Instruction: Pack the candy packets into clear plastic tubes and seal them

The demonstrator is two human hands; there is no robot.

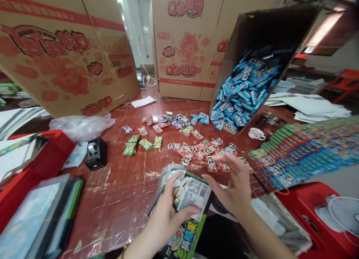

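Left hand [164, 216] is clamped on a printed pack [193, 191], thumb on its lower face, fingers round the left edge. The pack is in a clear wrapper, tilted, held low over the near table edge. Right hand [234, 186] is open with fingers spread, just right of the pack; can't tell whether the thumb touches it.

Green printed card [183, 238] sits right under the pack, overhanging the near edge.

Room to move:
- Bare red-brown table [120, 191] ahead and left of the hands, a wide free patch.
- Loose small packets [196, 148] scattered just beyond the right hand's fingertips; green ones [143, 143] further left.
- Right side is tight: rows of packets [303, 152] laid flat, and a red box [322, 218] at the near right corner.
- Left: black device [95, 154] and phone [75, 155] side by side, then a red tray [42, 163], well apart from the hands.
- Far right: tipped carton [269, 27] spilling blue packets [246, 90] onto the table, with a white cup [255, 134] near its mouth.
- Back edge walled by big printed cartons [56, 53].
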